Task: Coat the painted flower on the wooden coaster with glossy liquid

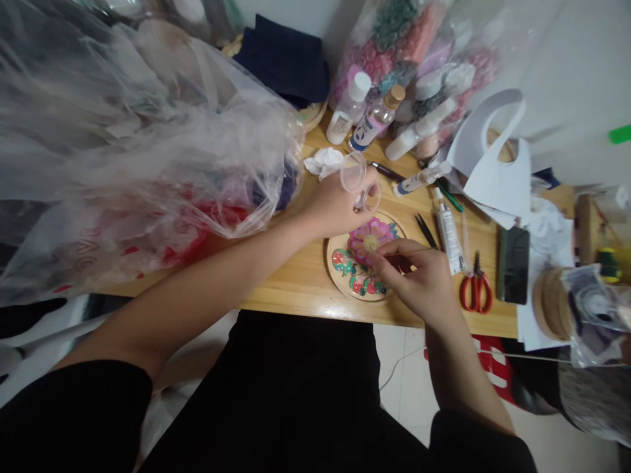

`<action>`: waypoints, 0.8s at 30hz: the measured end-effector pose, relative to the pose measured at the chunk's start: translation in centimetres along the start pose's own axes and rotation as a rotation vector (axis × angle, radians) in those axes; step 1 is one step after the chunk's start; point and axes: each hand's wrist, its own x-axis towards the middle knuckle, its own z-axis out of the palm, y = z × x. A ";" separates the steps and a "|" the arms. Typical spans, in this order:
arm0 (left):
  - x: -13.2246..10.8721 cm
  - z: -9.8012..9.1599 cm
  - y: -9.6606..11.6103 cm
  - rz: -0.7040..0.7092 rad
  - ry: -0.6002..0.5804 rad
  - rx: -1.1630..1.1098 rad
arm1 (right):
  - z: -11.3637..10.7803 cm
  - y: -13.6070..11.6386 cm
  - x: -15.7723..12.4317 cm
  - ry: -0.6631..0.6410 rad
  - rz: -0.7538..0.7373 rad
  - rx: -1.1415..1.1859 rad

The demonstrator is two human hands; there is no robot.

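A round wooden disc (340, 276) lies on the wooden table (296, 276), decorated with a pink flower (377, 231) and red-green pieces. My left hand (338, 203) hovers just above the disc's far edge, fingers curled round a small clear plastic cup (353, 176). My right hand (419, 282) rests at the disc's right side, its fingertips pinched at the flower's yellow centre (370, 243) and holding a thin stick-like tool (419, 250).
A large crumpled plastic bag (123, 131) fills the left. Bottles (352, 108), a glue tube (448, 230), tweezers (424, 230), red scissors (476, 289), a phone (513, 264), white foam sheets (497, 164) and a bag of coloured pieces (394, 39) crowd the back and right.
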 end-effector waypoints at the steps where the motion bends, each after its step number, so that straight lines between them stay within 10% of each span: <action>1: 0.0 0.0 0.0 0.001 0.005 -0.008 | 0.0 0.0 0.0 -0.004 0.002 0.003; 24: 0.1 0.5 -0.5 0.031 0.029 0.006 | 0.4 -0.7 0.6 -0.003 0.023 0.015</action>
